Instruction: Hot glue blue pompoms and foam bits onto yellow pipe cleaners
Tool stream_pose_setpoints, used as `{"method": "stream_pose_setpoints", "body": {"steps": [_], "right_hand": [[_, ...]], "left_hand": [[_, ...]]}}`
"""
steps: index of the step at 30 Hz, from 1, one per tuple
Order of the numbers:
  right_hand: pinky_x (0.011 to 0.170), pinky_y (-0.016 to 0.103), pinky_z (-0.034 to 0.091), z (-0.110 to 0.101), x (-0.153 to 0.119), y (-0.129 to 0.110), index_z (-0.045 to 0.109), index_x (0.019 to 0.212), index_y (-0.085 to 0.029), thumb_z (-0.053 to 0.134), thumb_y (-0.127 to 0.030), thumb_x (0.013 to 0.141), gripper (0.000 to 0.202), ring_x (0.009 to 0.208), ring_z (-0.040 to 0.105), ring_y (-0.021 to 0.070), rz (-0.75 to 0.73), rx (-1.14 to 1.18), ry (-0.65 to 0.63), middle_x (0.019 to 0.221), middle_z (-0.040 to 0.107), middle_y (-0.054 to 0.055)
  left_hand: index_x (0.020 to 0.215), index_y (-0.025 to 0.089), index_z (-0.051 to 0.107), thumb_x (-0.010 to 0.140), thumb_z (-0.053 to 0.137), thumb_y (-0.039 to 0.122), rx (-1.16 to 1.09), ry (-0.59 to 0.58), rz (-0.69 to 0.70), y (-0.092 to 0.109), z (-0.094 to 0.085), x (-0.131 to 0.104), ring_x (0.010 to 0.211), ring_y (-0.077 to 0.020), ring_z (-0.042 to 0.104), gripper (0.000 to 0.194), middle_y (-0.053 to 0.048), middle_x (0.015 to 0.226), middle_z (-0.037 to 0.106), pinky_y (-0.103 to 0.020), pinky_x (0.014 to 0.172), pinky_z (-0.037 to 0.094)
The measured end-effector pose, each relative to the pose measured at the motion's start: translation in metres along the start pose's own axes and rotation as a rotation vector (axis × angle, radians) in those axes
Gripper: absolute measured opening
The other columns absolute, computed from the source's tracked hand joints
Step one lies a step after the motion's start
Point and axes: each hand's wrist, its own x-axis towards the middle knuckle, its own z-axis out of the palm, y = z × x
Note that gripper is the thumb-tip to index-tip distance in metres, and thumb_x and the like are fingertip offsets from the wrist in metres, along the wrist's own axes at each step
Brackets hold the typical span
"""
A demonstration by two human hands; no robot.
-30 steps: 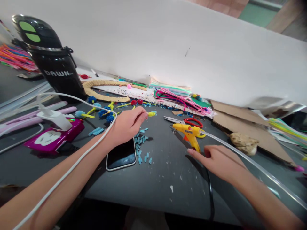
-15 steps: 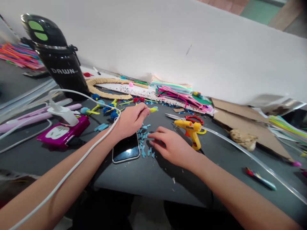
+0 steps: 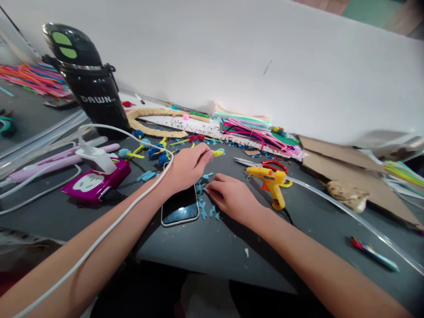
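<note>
My left hand is closed in a pinch on a small fuzzy yellow and light-blue pipe-cleaner flower, whose coloured end sticks out past the fingertips. It hovers over the top of a phone lying on the grey table. My right hand rests low beside the phone, thumb and finger pinched together at the edge of a scatter of short blue pipe-cleaner pieces. A blue piece shows at those fingertips, partly hidden by them. Finished-looking blue pompom flowers lie left of my left hand.
A yellow glue gun with a long clear stick and red-handled scissors lie right of my right hand. A white cable crosses my left forearm. A black bottle, purple power socket and cardboard stand around.
My right hand's fingers, spread apart before, have closed together at the blue pieces. My left hand keeps its hold on the flower. The whole view has shifted slightly.
</note>
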Motion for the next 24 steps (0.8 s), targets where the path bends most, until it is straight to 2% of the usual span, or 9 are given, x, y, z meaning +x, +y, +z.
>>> {"method": "stream_pose_setpoints", "body": {"steps": [8, 12, 17, 21, 24], "right_hand": [[0.074, 0.027, 0.041, -0.023, -0.016, 0.019, 0.058, 0.090, -0.019, 0.045, -0.028, 0.099, 0.018, 0.082, 0.056, 0.0152, 0.094, 0.174, 0.088, 0.091, 0.060, 0.004], [0.072, 0.027, 0.040, -0.028, -0.020, 0.020, 0.057, 0.086, -0.018, 0.045, -0.028, 0.099, 0.020, 0.079, 0.055, 0.0148, 0.103, 0.266, 0.091, 0.085, 0.060, 0.003], [0.071, 0.028, 0.041, -0.025, -0.020, 0.019, 0.060, 0.087, -0.018, 0.049, -0.026, 0.097, 0.017, 0.077, 0.055, 0.0146, 0.125, 0.381, 0.142, 0.084, 0.062, 0.003], [0.071, 0.028, 0.043, -0.024, -0.020, 0.020, 0.062, 0.093, -0.018, 0.051, -0.031, 0.096, 0.017, 0.075, 0.056, 0.0145, 0.196, 0.516, 0.229, 0.084, 0.064, 0.002], [0.069, 0.028, 0.043, -0.023, -0.021, 0.020, 0.062, 0.094, -0.018, 0.053, -0.034, 0.095, 0.018, 0.075, 0.056, 0.0143, 0.232, 0.575, 0.239, 0.083, 0.063, 0.002]], "left_hand": [[0.090, 0.016, 0.061, 0.099, 0.035, 0.043, -0.134, -0.082, -0.079, 0.010, -0.001, 0.000, 0.074, -0.0151, 0.056, 0.038, -0.002, 0.078, 0.061, -0.026, 0.066, 0.038], [0.082, 0.016, 0.057, 0.094, 0.047, 0.045, -0.205, -0.163, -0.077, 0.010, 0.001, -0.001, 0.061, -0.0114, 0.043, 0.033, 0.003, 0.066, 0.047, -0.024, 0.056, 0.032], [0.096, 0.017, 0.062, 0.088, 0.057, 0.040, -0.301, -0.323, -0.072, 0.008, 0.003, -0.002, 0.052, -0.0096, 0.033, 0.026, 0.007, 0.058, 0.032, -0.022, 0.049, 0.026], [0.091, 0.015, 0.065, 0.088, 0.056, 0.042, -0.279, -0.369, -0.065, 0.009, 0.002, -0.002, 0.055, -0.0094, 0.037, 0.029, 0.005, 0.061, 0.041, -0.022, 0.050, 0.028], [0.086, 0.014, 0.064, 0.089, 0.055, 0.041, -0.265, -0.373, -0.048, 0.010, 0.002, -0.001, 0.060, -0.0100, 0.041, 0.029, 0.003, 0.065, 0.047, -0.022, 0.054, 0.031]]}}
